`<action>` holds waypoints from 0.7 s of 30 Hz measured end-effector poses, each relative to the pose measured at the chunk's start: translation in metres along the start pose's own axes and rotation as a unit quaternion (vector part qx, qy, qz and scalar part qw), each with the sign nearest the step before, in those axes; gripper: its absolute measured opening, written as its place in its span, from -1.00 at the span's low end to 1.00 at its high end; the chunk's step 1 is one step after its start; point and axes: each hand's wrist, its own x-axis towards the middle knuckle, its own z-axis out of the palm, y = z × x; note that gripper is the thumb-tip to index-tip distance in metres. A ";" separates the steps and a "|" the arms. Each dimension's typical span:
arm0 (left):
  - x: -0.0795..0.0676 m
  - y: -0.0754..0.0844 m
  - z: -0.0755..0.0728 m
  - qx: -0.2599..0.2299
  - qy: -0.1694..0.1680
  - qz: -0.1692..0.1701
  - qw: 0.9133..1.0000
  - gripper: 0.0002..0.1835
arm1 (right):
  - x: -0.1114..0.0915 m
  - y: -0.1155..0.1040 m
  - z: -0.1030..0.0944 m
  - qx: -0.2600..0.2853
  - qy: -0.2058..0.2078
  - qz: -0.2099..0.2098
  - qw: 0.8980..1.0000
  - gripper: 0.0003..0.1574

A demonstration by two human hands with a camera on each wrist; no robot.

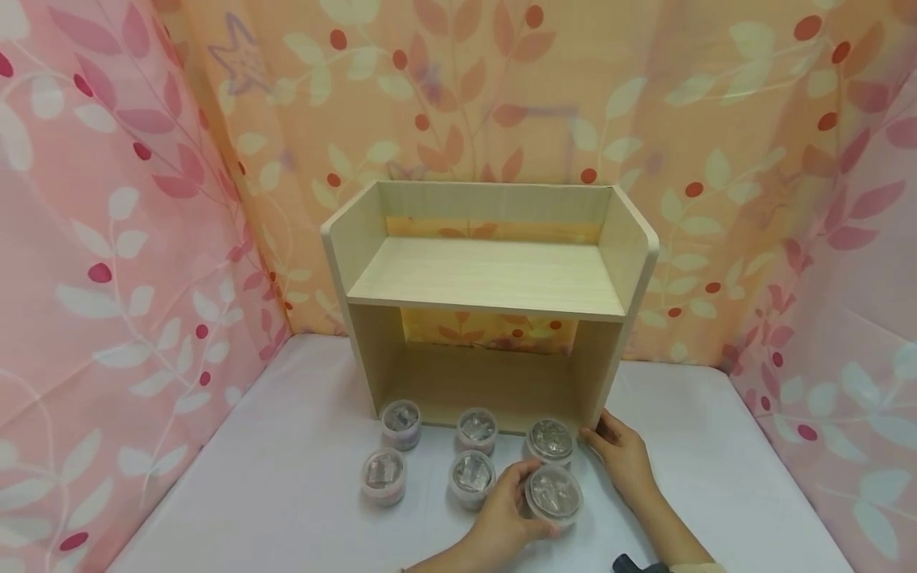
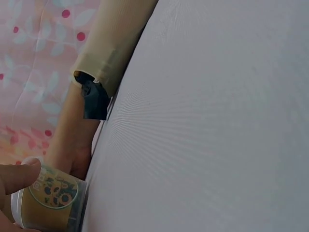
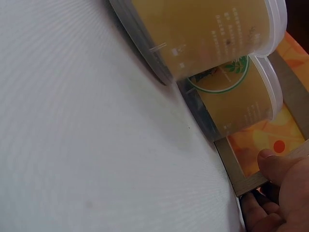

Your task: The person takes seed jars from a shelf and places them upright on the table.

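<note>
A pale wooden two-tier shelf (image 1: 487,274) stands on the white cloth, with several clear lidded plastic jars before it in two rows. My left hand (image 1: 501,509) holds the front right jar (image 1: 555,495), thumb on its near side and fingers on its far left side. The left wrist view shows this jar (image 2: 53,198) with a round printed label and yellowish contents. At the shelf's lower right corner, my right hand (image 1: 623,454) grips the side panel (image 3: 251,184); in the right wrist view its thumb (image 3: 271,164) lies on one face and the fingers curl around the other.
Right behind the held jar stands the back right jar (image 1: 550,439), close to my right hand. Middle jars (image 1: 473,477) and left jars (image 1: 384,476) stand along the shelf's front. Floral curtains (image 1: 466,103) enclose the back and both sides. The white cloth (image 1: 286,477) covers the table.
</note>
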 end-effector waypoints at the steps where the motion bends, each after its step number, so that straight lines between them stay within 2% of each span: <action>1: 0.000 0.000 0.000 0.006 0.000 -0.001 1.000 -0.04 | 0.000 0.000 0.000 0.000 0.000 0.000 1.000 -0.17; 11: -0.003 0.000 0.004 0.079 0.002 -0.004 0.997 0.01 | -0.002 0.001 -0.001 -0.009 -0.002 0.008 1.000 -0.16; 17: -0.008 0.015 0.005 0.136 -0.005 -0.020 0.991 0.07 | -0.003 0.003 -0.002 -0.009 -0.004 -0.001 1.000 -0.15; 21: -0.010 0.031 0.000 0.165 -0.007 0.001 0.986 0.11 | 0.001 0.000 -0.002 -0.008 -0.005 -0.003 1.000 -0.16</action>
